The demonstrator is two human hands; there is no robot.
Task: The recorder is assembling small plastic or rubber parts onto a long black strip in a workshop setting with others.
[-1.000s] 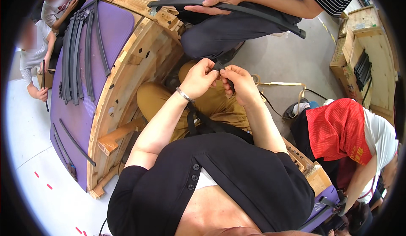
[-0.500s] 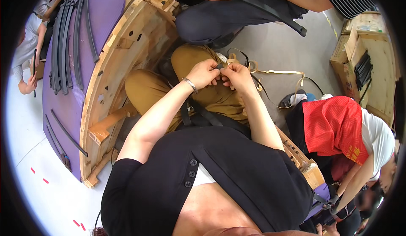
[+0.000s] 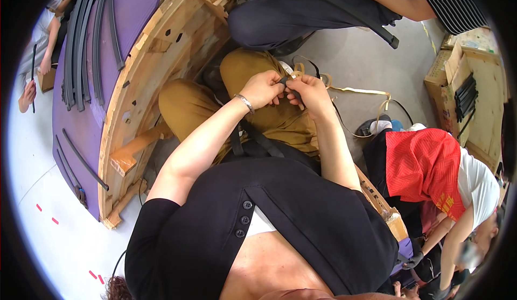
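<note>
Over my knees in brown trousers (image 3: 250, 76), my two hands meet at a short black rubber-like strip (image 3: 293, 93). My left hand (image 3: 262, 89) pinches one end, with a bracelet at its wrist. From the other side, my right hand (image 3: 312, 94) closes its thumb and fingers around the strip. Much of the piece is hidden by the fingers. Just beyond the hands, a narrow cream tape (image 3: 358, 90) trails over the grey floor, along with a thin black cord (image 3: 401, 108).
A wooden frame topped with a purple mat (image 3: 75, 130) stands at left, holding several black strips (image 3: 83, 47). Across from me, a co-worker's hand holds a long black strip (image 3: 350, 15). Another person in red (image 3: 420, 165) bends at right, near a cardboard box (image 3: 444, 85) of black pieces.
The black strip now shows more between my fingers, and my right hand has turned slightly. The co-worker's long strip has shifted a little to the right.
</note>
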